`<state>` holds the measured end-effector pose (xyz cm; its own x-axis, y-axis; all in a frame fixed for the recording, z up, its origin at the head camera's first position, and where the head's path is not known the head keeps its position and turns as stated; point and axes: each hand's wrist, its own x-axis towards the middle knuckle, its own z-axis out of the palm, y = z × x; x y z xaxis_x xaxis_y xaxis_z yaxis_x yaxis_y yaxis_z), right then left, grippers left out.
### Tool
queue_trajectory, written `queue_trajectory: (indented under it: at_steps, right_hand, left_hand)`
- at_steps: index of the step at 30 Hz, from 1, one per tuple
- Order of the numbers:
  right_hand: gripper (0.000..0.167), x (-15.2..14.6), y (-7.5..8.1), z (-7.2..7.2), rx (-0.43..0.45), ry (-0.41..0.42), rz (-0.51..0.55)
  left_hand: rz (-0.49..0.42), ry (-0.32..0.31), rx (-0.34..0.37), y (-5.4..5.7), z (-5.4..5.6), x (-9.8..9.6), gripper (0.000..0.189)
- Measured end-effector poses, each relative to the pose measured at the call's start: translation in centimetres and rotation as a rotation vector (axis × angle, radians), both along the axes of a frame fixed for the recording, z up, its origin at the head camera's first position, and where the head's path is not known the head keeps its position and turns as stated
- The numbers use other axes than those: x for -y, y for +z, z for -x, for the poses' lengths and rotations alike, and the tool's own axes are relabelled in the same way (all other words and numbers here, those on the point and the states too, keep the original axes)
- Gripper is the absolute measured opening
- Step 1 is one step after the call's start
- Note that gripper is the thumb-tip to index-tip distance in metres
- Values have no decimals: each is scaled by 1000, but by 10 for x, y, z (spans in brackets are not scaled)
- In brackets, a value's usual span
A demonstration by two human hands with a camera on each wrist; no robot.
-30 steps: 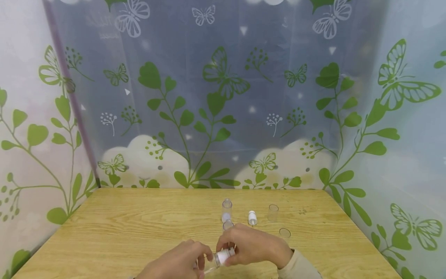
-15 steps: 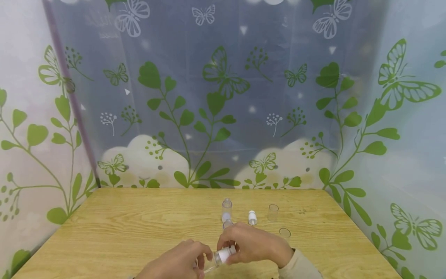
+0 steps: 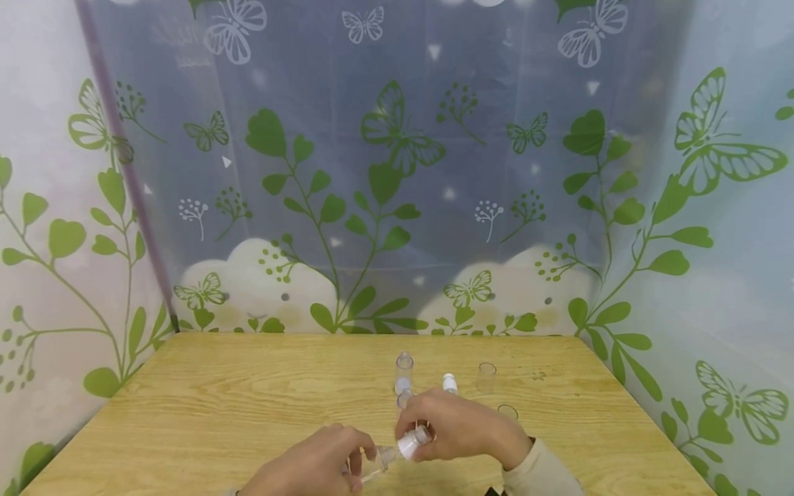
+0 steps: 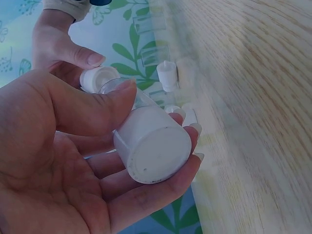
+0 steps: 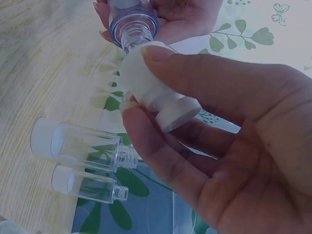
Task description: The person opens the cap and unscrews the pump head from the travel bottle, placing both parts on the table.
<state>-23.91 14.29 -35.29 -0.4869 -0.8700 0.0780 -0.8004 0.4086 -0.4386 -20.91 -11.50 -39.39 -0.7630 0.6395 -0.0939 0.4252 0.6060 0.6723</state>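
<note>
My left hand (image 3: 316, 458) holds a small clear bottle (image 4: 146, 126) tilted, its thumb on one side and fingers curled beneath. The bottle's white round base faces the left wrist camera. In the right wrist view its threaded neck (image 5: 136, 38) shows above a bluish collar. Thumb and fingers of my right hand (image 3: 462, 427) pinch a white pump top (image 5: 141, 73). That top sits right at the end of the bottle's neck, lined up with it, and the threads show between top and collar.
On the wooden table (image 3: 248, 386) stand two clear open-necked bottles, a larger one (image 5: 90, 146) and a smaller one (image 5: 92, 187). Right of them are another white pump top (image 3: 449, 382) and two clear caps, one farther back (image 3: 487, 379) and one nearer (image 3: 507, 412). Patterned curtains border the table.
My right hand has shifted up and to the right with the white pump top, which has drawn away from the bottle's collar and bares the neck. The left hand and bottle stay almost still.
</note>
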Motion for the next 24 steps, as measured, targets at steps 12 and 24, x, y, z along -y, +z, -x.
queue_trajectory:
  at_steps: [12, 24]
  right_hand:
    - [17, -2, 0, 1, -1, 20, 11]
    - [18, -5, 0, 0, 22, -28, -23]
  left_hand:
    - [10, -11, 19, 0, 2, 0, 31]
    - [11, -6, 1, -1, 2, 0, 30]
